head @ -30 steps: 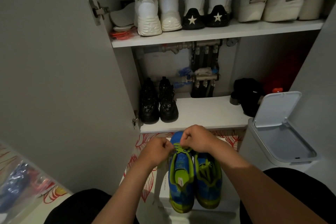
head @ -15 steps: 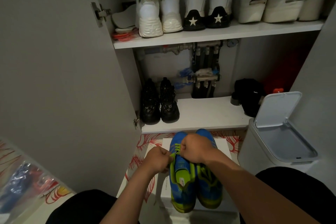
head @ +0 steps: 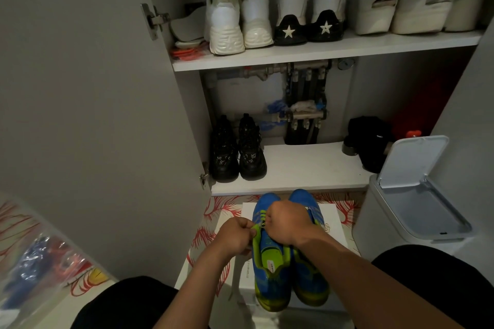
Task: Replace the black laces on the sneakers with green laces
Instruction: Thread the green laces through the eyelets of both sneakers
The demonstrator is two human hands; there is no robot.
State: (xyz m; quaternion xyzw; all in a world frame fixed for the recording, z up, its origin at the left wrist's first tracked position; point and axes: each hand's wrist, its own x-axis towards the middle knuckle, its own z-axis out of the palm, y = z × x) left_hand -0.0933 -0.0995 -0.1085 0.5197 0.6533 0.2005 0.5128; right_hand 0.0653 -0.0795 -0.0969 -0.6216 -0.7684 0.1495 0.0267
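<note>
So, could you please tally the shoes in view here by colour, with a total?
All-white sneakers: 2
White sneakers with black star heels: 2
Cream cut-out platforms: 2
Black shoes: 2
Blue-and-green sneakers: 2
Total: 10

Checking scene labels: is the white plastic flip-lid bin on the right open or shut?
Open. The white plastic flip-lid bin has its lid raised from the rear hinge, with the grey interior exposed below it.

Head-worn view, forward and downward
</note>
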